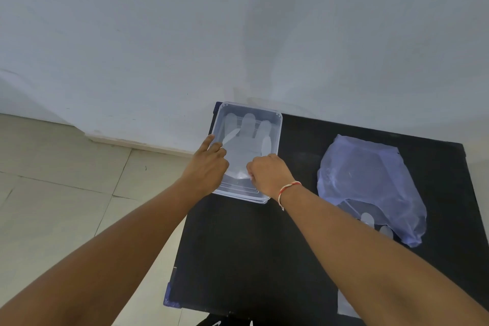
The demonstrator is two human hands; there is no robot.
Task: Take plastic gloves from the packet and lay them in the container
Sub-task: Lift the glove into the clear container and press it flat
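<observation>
While laying flat: black table [264,246], bearing packet [370,182] well right of clear container [276,124]. Plastic glove [244,145] spread inside, fingers away. Left hand [205,167] open, steadying the rim; right hand [270,172] pinching the cuff. Best smoothed before letting go.

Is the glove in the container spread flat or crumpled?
Spread flat. The glove lies open in the clear container, its fingers fanned toward the wall, while the left hand and right hand press its cuff end.
</observation>
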